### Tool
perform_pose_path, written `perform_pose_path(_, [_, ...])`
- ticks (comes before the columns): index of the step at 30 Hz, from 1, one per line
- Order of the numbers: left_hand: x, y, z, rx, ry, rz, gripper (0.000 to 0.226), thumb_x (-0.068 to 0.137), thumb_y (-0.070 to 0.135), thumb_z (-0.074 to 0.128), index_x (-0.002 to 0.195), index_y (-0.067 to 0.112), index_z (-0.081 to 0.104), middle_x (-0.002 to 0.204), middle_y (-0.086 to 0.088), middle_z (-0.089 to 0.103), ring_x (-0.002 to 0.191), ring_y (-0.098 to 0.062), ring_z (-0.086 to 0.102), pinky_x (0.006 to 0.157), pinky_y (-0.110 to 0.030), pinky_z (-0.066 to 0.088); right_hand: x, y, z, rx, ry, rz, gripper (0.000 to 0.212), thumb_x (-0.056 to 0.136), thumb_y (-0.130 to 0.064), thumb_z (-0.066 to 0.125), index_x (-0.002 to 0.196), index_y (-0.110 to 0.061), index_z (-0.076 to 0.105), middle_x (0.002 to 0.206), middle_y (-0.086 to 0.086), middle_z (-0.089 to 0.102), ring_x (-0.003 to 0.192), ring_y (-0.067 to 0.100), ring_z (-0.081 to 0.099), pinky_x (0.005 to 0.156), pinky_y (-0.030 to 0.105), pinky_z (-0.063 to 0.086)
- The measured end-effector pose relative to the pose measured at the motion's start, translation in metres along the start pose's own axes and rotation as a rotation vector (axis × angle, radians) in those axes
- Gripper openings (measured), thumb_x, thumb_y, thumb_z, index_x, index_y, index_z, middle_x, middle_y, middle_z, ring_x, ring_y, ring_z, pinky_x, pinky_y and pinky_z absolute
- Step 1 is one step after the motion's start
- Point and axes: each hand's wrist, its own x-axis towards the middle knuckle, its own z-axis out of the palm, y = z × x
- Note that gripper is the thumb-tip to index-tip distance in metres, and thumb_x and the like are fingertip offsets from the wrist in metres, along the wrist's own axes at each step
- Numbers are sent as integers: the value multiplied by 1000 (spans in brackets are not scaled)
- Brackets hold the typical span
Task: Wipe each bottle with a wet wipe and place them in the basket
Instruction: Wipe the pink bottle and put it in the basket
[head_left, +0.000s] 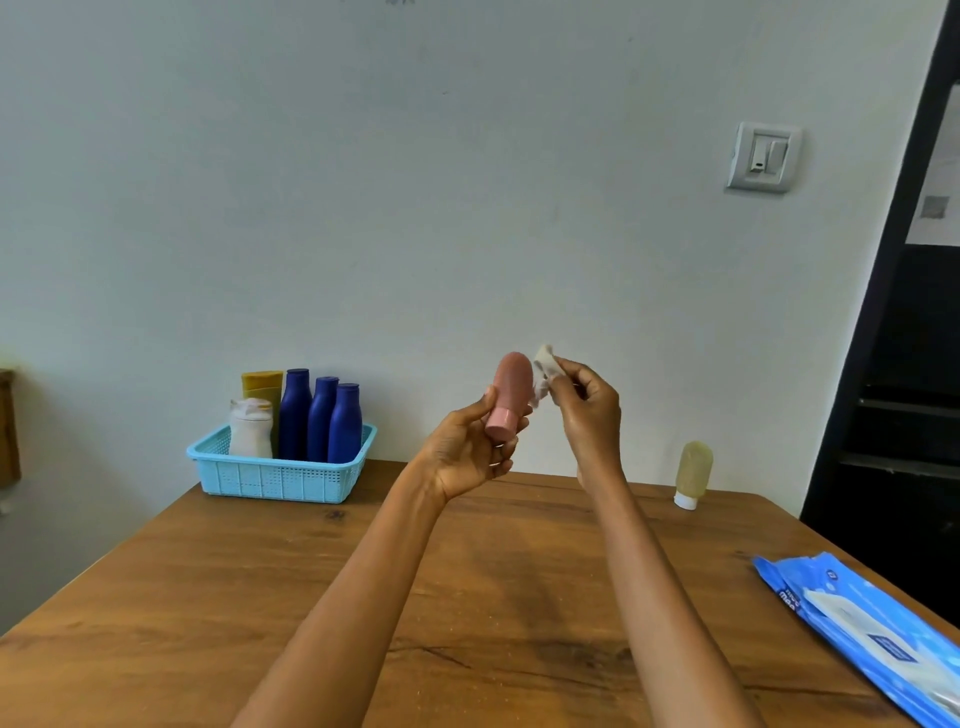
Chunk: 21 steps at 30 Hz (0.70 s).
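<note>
My left hand (470, 452) holds a small pink bottle (510, 391) cap-down, raised above the table. My right hand (589, 410) pinches a crumpled white wet wipe (545, 370) against the bottle's upper right side. At the table's far left stands a light blue basket (280, 479) holding three dark blue bottles (321, 418), a mustard-yellow bottle (261, 384) and a white bottle (250, 428), all upright. A pale yellow bottle (692, 473) stands cap-down on the table at the far right.
A blue pack of wet wipes (865, 631) lies at the right edge of the wooden table (218, 597). A wall with a light switch (762, 157) rises behind the table. A dark door frame (898, 364) is at the right.
</note>
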Motion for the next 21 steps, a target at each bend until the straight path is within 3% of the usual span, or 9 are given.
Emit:
perform_pose_path(3, [0, -2, 3, -21, -51, -22, 53, 77, 46, 60, 112, 6, 64, 87, -4, 67, 69, -15, 54, 72, -29, 39, -2, 1, -2, -46, -30, 1, 32, 95, -27, 54, 126, -17, 60, 120, -6, 61, 105, 10, 57, 80, 17, 48])
perform_pose_path(8, [-1, 3, 3, -30, 38, 15, 56, 72, 44, 64, 115, 8, 58, 90, -5, 68, 70, -16, 57, 68, -28, 41, -9, -1, 6, -48, -126, 29, 31, 88, -33, 63, 115, -16, 68, 108, -3, 70, 101, 15, 64, 88, 29, 54])
perform_pose_path(11, [-2, 7, 2, -3, 120, 47, 62, 68, 44, 67, 118, 9, 56, 94, -6, 65, 72, -15, 55, 66, -27, 42, -14, -4, 12, -82, -126, 0, 34, 84, -45, 65, 97, -15, 75, 85, -4, 73, 80, 11, 66, 72, 24, 56])
perform_pose_path(13, [-1, 10, 3, 6, 177, 80, 52, 72, 44, 67, 111, 10, 58, 93, -6, 63, 75, -15, 53, 66, -27, 41, -17, -7, 14, -106, -140, -38, 35, 84, -46, 65, 86, -12, 76, 71, -6, 70, 68, 6, 64, 62, 14, 50])
perform_pose_path(15, [0, 12, 5, 28, 254, 125, 39, 81, 39, 65, 106, 10, 59, 93, -8, 63, 81, -17, 54, 70, -29, 42, -17, -10, 12, -108, -182, -30, 32, 86, -40, 65, 79, -10, 75, 68, -5, 69, 66, 3, 65, 61, 11, 49])
perform_pose_path(18, [2, 10, 10, 181, 380, 237, 44, 83, 34, 67, 118, 7, 58, 97, -7, 65, 90, -18, 59, 83, -33, 44, -14, -13, 5, -39, -206, 39, 21, 87, -25, 65, 73, -11, 71, 69, 1, 69, 67, 6, 64, 65, 20, 50])
perform_pose_path(21, [4, 4, 20, 440, 466, 405, 51, 81, 34, 70, 124, 11, 55, 100, -4, 66, 89, -14, 60, 77, -26, 45, -12, -13, 2, 122, -65, 107, 17, 89, -27, 63, 76, -19, 70, 77, 1, 69, 76, 14, 62, 69, 28, 52])
